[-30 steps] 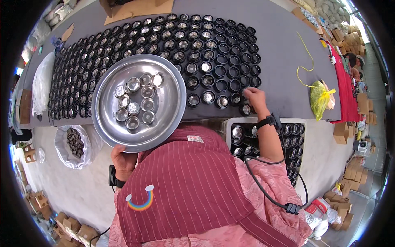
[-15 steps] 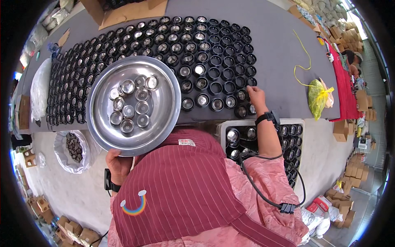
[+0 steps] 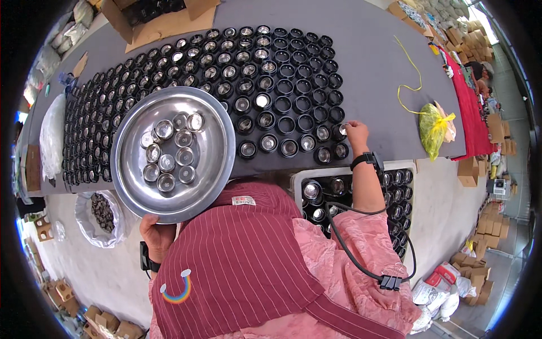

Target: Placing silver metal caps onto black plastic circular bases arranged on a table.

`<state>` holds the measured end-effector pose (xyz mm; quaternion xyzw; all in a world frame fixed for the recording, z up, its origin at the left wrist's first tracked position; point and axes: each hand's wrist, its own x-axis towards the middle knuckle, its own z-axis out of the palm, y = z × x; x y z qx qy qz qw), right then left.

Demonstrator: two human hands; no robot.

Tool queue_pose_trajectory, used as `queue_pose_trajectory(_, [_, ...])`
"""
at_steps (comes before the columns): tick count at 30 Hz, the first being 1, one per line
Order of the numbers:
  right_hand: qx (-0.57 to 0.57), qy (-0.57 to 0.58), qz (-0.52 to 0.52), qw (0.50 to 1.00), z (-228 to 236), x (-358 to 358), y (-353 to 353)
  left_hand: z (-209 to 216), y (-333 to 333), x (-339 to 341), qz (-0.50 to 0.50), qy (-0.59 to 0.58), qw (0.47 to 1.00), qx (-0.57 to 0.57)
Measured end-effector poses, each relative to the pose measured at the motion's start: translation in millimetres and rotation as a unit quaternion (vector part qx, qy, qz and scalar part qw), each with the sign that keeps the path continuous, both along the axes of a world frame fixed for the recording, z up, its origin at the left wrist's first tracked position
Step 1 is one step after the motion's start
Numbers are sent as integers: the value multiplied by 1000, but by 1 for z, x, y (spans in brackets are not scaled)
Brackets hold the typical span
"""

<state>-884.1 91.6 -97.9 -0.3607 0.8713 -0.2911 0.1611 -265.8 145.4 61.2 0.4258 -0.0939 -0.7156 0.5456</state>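
- Left hand grasps the steel basin, fingers mostly hidden underneath.
- The basin hides some black rings.
- Right hand is at a silver disc in one ring; whether pinching, I cannot tell.

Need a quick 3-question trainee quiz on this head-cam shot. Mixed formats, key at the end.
1. Multiple choice: where does the left hand hold the round silver metal tray?
A) far rim
B) rim nearest the body
C) right-hand rim

2. True or false: the translucent yellow plastic bag lies on the flat grey table, to the right of the tray.

3. Fill in: the right hand is at the ____ end of the rows of black, round, cup-shaped pieces.

Key: 1. B; 2. True; 3. right
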Motion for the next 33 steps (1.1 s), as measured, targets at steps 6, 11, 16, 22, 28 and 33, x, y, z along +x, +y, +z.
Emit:
queue_pose_trajectory(6, [39, 184, -29, 982, 10, 17, -7, 0, -6, 2, -23, 8, 1000, 1])
queue_pose_trajectory(11, [-176, -114, 106, 972, 64, 98, -40, -12, -21, 2, -69, 12, 998, -6])
queue_pose_trajectory(16, [-310, -50, 408, 857, 172, 229, -46, 2, -29, -25, -138, 16, 990, 1])
queue_pose_trajectory(22, [-240, 57, 562, 790, 182, 298, -75, 7, -32, -41, -119, 100, 988, 27])
queue_pose_trajectory(28, [-133, 148, 559, 805, 174, 345, -109, -2, -35, -32, -184, 92, 978, -23])
queue_pose_trajectory(33, [-165, 106, 624, 757, 159, 363, -114, -1, -35, -29, -179, 104, 978, -36])
